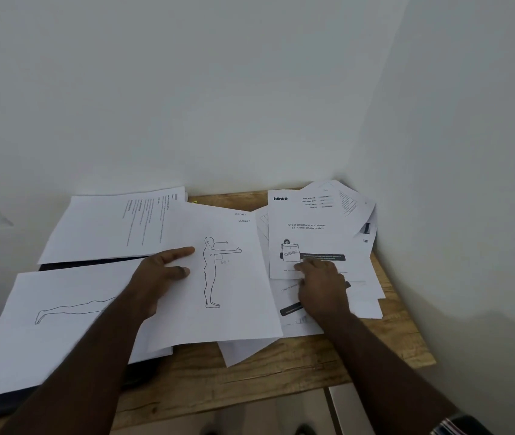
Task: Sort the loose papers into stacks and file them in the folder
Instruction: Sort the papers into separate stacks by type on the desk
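My left hand (158, 274) grips the left edge of a sheet with a standing-figure drawing (218, 277), thumb on top, holding it over the middle of the table. My right hand (322, 287) presses its fingers on the bottom edge of a "blinkit" printout (306, 227) lying on the loose pile of papers (366, 290) at the right. A sheet with a lying-figure drawing (49, 321) tops a stack at the near left. A text sheet (108, 227) tops another stack at the far left. A dark folder (93, 262) shows between and under these two stacks.
The wooden table (281, 378) stands in a corner, white walls close behind and to the right. A crumpled sheet (344, 199) sits at the far right corner. The table's front edge runs near my forearms, with pale floor (297, 412) below.
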